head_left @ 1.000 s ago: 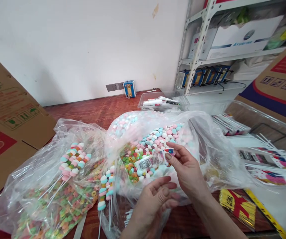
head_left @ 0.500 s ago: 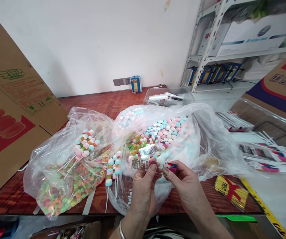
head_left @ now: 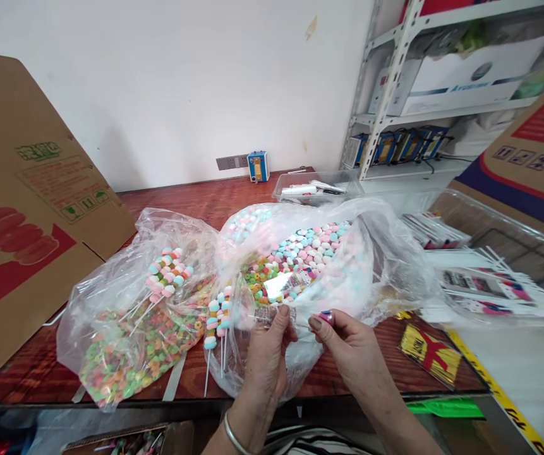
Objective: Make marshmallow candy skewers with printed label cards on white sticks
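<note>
Both hands pinch a small clear wrapper (head_left: 272, 314) at the table (head_left: 196, 208) edge, before the big candy bag (head_left: 328, 265): left hand (head_left: 265, 360) closed on one end, right hand (head_left: 347, 344) on the other. Best kept taut, pulled evenly.

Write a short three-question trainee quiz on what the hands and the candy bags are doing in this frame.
1. True or false: the left hand and the right hand both pinch the same clear wrapper.
2. Which wrist wears a metal bangle? A) left B) right C) neither
3. Fill in: the candy skewers with white sticks lie on top of the ____ bag of ring candies.

Key
1. True: each hand grips one end of the small printed wrapper, in front of the pastel candy bag.
2. A.
3. Left.
</note>
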`<state>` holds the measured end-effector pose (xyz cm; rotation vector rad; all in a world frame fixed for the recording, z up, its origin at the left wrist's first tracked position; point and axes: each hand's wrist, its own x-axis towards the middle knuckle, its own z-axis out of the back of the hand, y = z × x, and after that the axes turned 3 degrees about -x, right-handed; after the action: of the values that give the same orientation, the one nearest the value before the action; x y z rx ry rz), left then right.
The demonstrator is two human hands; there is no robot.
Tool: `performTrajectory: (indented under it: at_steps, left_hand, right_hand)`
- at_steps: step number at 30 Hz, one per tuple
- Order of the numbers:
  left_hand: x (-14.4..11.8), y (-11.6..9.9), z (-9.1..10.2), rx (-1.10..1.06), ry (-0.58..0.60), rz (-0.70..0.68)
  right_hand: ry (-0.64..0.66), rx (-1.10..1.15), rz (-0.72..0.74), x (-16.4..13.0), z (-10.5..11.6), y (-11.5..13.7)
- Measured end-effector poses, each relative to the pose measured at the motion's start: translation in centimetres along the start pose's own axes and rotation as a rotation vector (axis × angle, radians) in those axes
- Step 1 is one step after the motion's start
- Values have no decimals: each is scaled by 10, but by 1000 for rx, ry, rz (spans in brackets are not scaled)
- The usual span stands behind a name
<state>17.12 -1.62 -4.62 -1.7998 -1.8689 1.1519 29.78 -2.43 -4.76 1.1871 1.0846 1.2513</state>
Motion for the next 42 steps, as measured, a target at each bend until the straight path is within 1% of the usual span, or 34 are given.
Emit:
performTrajectory:
  at_steps: [2,3,6,9,10,12,15,17,21,24,26,29,31,33,35,38,42]
  left_hand:
    - [2,0,1,-19,39,39]
    - [3,0,2,-41,40,48]
    - [6,1,4,-136,-8,41]
    - [7,3,4,-237,-40,38]
    - [7,3,4,-269,-43,62]
    - [7,4,4,-314,-43,152]
    - [7,5,5,-336,-1,308]
    - [9,6,7,-357,16,341]
    - [16,6,13,-468,12,329]
    - [20,2,14,-532,72,341]
    - [21,-2,13,-561,113,337]
    - [22,-4,13,-552,140,324]
    - [23,-3,15,-516,103,303]
    - [23,-1,17,-474,62,281]
    - [23,0,19,-461,53,268]
    - [22,0,20,-490,76,244]
    - [20,-2,21,-445,57,237]
  right_hand:
    - [-9,-48,13,-1,1,-1]
    - [-7,-63,13,-1,2,-2]
    - [1,-64,3,0,0,-5]
    - [-16,-88,38,1,-2,-4]
    - [-22,-112,60,2,-3,-3]
    - [-27,-160,90,3,-3,-2]
    - [-30,-188,100,5,-2,0]
    - [-38,-201,115,5,-1,2]
    - [14,-194,181,3,1,12]
    - [36,-168,213,2,1,20]
    - [8,-151,263,0,0,25]
    - [-52,-154,411,-4,-4,30]
    - [-44,-213,500,-6,-6,32]
    - [5,-301,551,-7,-8,32]
    - [24,-410,583,-6,-10,28]
    - [-18,-568,620,-4,-13,23]
    - [-26,-641,651,-4,-15,23]
